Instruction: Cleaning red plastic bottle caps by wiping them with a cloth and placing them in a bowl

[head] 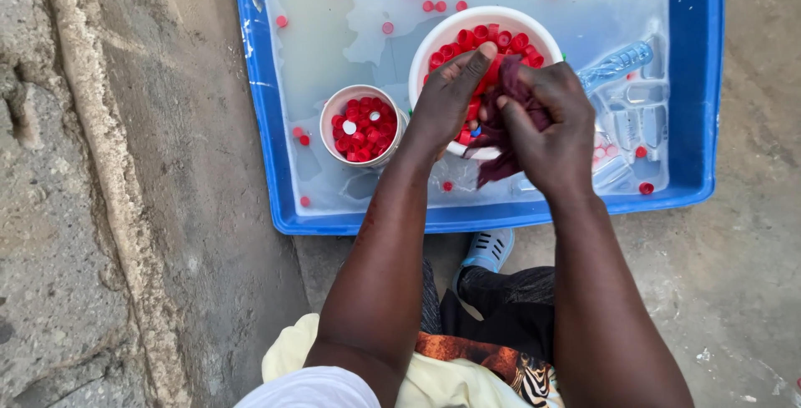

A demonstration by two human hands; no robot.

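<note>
We note both hands over the large white bowl, just right of frame centre in the upper half. The left hand lies palm-down across the bowl's near-left rim, fingers extended toward the upper right, fingertips among the red bottle caps that fill the bowl; whether it pinches a cap we cannot tell. The right hand is closed around a dark maroon cloth, bunched between fingers and palm.

Key relation: the cloth sits directly between the two hands, touching the right hand and just beside the left thumb side. Its long axis runs roughly top to bottom in the frame, from a bunched upper end at the bowl's centre to a loose tail hanging past the bowl's near rim toward the lower centre. The right hand is nearer and holds it; the left touches the caps beside it.

Appearance of the cloth: dark, wrinkled, apparently wet, limp.

Surroundings: the bowl stands in a blue tub of cloudy water, with stray red caps afloat at the upper centre. A smaller white cup of red caps stands left of the bowl, apart from the left wrist. A clear plastic bottle lies submerged at right.
</note>
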